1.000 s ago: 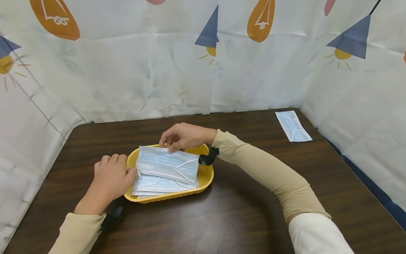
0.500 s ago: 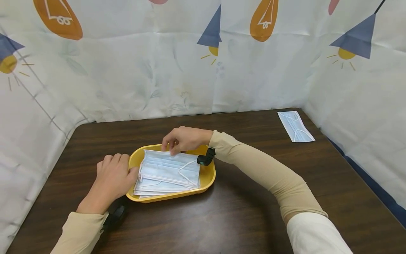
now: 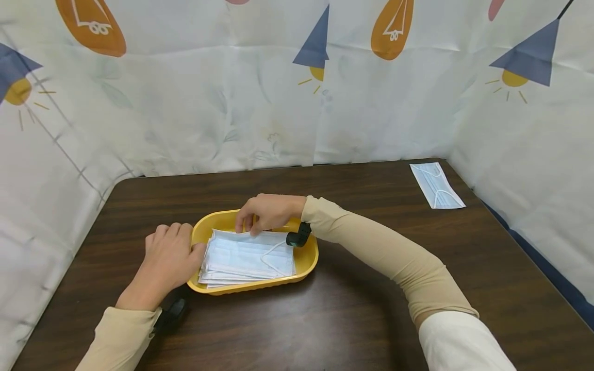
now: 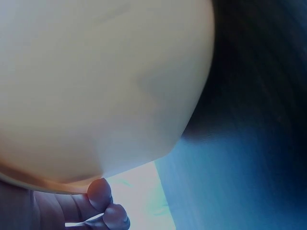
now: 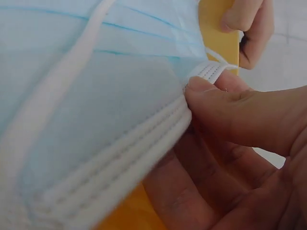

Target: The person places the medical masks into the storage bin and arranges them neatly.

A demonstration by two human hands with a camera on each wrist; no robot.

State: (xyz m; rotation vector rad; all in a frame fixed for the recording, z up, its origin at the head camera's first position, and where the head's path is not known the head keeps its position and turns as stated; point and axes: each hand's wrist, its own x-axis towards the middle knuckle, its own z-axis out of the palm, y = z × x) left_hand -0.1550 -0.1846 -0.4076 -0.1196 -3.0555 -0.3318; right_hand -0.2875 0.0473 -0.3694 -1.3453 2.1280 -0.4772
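Observation:
In the head view a yellow oval basket [image 3: 306, 264] holds a stack of pale blue face masks [image 3: 241, 255] with white ear loops. My left hand [image 3: 169, 257] grips the basket's left end, thumb over the rim; the left wrist view catches its fingertips [image 4: 100, 191] curled at the rim, beside the blurred basket wall [image 4: 96, 105]. Over the far side, my right hand [image 3: 271, 212] pinches the long edge of the top face mask [image 5: 129, 96] between thumb and fingers, as the right wrist view makes plain. That mask lies over the others.
Another face mask [image 3: 437, 185] lies by itself at the table's far right corner. The dark wooden table [image 3: 362, 319] extends around the basket. Patterned white curtains [image 3: 195, 103] enclose its back and sides.
My right hand has come down and slightly toward me, lowering the top mask onto the stack inside the basket. The left hand keeps its hold on the rim. The head view has shifted a little.

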